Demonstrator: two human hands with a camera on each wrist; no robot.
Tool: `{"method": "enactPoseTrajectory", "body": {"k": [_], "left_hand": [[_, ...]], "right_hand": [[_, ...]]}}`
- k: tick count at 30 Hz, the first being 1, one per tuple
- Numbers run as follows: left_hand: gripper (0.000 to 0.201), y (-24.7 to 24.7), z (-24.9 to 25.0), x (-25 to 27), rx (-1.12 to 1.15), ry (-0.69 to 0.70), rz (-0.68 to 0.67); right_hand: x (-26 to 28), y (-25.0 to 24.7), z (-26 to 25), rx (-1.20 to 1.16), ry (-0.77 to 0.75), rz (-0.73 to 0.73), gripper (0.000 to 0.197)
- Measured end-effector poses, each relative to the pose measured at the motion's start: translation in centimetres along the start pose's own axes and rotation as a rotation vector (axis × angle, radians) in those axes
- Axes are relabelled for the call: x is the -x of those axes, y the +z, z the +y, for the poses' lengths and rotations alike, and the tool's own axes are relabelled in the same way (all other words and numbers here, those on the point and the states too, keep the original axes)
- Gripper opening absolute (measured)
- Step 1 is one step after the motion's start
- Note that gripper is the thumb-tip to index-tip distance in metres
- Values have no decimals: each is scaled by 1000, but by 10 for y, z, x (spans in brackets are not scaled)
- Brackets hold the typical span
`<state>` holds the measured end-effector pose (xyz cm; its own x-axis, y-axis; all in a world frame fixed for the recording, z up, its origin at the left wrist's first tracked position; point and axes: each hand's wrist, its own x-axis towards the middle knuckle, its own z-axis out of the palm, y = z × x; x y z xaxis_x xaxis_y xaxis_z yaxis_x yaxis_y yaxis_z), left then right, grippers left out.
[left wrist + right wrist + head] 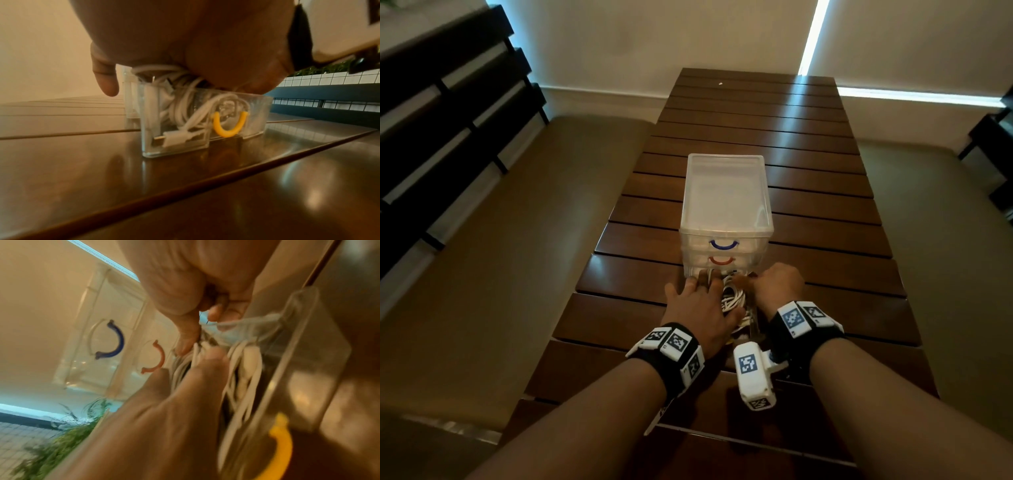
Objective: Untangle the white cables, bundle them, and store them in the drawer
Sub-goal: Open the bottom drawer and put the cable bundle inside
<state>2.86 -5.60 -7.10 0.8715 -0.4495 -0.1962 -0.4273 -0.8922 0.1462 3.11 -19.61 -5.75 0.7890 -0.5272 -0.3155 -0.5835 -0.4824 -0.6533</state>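
The left hand (697, 310) lay flat, fingers (692, 281) spread and straight, pressing down on the white cables (185, 112) bunched in the pulled-out clear drawer (255, 113) with the yellow handle (227, 125). The right hand (780, 282), at 3 o'clock of the drawer, had curled fingers (218, 314) pinching its clear rim. The drawer stuck out at 6 o'clock of the clear drawer unit (726, 205) on the slatted wooden desk (825, 192)

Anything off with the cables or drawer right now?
Slightly. The white cables heap above the rim of the pulled-out yellow-handled drawer, with the left hand pressing them down. They could snag when it slides in.
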Motion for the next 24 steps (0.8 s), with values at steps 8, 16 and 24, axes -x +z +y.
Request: {"method": "enactPoseTrajectory", "body": {"k": [8,16,24], "left_hand": [[76,0,-1,-4,-14,-2,13],[76,1,1,-3,7,-11,14],[72,-3,3,-1,-4,-5,-10]], "right_hand": [[12,0,7,-58,-201,46,16],[28,7,14,118,-398,-104,28],[5,-7,-3,116,-227,-187,34]]}}
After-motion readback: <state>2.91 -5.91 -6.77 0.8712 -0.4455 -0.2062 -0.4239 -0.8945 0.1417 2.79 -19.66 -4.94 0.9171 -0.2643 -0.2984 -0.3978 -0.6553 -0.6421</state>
